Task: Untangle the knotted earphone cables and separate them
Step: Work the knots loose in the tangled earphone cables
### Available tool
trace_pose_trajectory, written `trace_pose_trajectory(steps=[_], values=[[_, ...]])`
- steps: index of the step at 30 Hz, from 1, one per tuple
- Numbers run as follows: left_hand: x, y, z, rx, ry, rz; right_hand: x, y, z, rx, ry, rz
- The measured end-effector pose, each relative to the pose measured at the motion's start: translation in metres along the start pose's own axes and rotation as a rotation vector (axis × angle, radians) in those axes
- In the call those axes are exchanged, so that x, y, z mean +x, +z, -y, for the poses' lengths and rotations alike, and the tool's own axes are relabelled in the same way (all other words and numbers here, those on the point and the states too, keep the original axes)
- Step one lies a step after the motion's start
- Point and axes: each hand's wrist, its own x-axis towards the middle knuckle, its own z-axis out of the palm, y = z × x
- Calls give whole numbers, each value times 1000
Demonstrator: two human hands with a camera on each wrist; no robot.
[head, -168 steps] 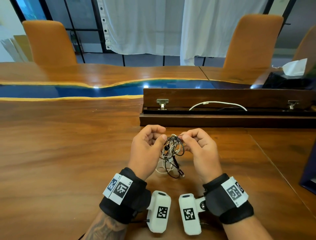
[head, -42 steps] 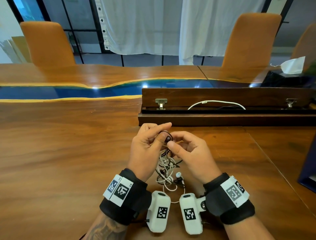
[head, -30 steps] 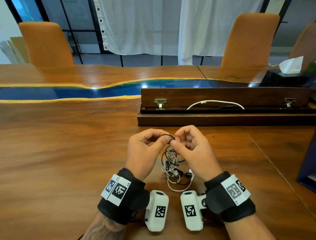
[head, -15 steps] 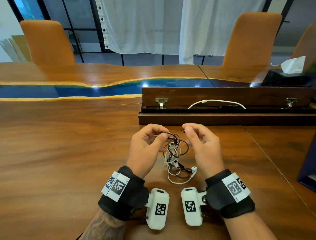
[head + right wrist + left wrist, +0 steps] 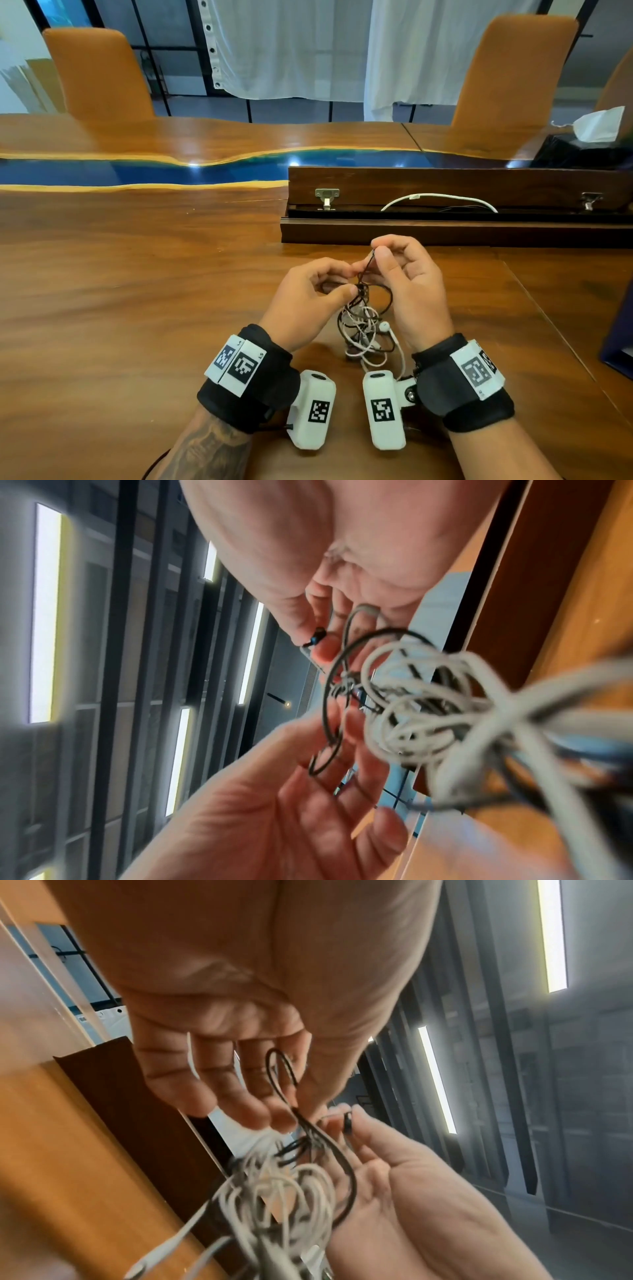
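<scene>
1. I am working at the top of the tangle (image 5: 363, 329), teasing the black cable (image 5: 368, 270) out of the knot while the rest is hanging between my wrists just over the wooden table (image 5: 137, 308).
2. My left hand (image 5: 305, 301) is pinching the black cable at the crossing point, thumb and forefinger closed on it; the left wrist view is showing a small black loop standing up behind that pinch.
3. My right hand (image 5: 411, 287) is pinching the black cable's end, lifted above and slightly behind the left pinch; the right wrist view is showing a small dark tip, probably a plug or bud, clamped between thumb and fingertip (image 5: 322, 647).
4. I am judging the task to be in its early middle: one black end is coming free, but the white cable (image 5: 376, 346) is not yet separated from it.
5. Next I am expecting to feed that held end back through the loop beside the left pinch, keeping the left grip light so the knot is not tightening. Pulling the hands apart hard would be risking a cinched knot.
6. The bundle is looking like thin black cable wound through several loose white coils, with a white earbud (image 5: 384, 326) showing on its right side. How many crossings remain I cannot tell; the wrist views are blurring the lower coils.
</scene>
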Motion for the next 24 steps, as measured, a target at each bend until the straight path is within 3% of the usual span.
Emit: trace_pose_trajectory(steps=[6, 11, 16, 20, 24], values=[[2, -6, 1, 23, -18, -99, 6, -9, 0, 1, -59, -207], [3, -5, -4, -177, -61, -134, 2, -4, -2, -70, 28, -31], [2, -4, -9, -326, -106, -120, 1, -5, -9, -265, -28, -16], [2, -2, -10, -343, -93, -97, -2, -4, -5, -287, -34, 148], [0, 0, -8, -280, -57, -41, -2, -3, -5, -299, -50, 136]])
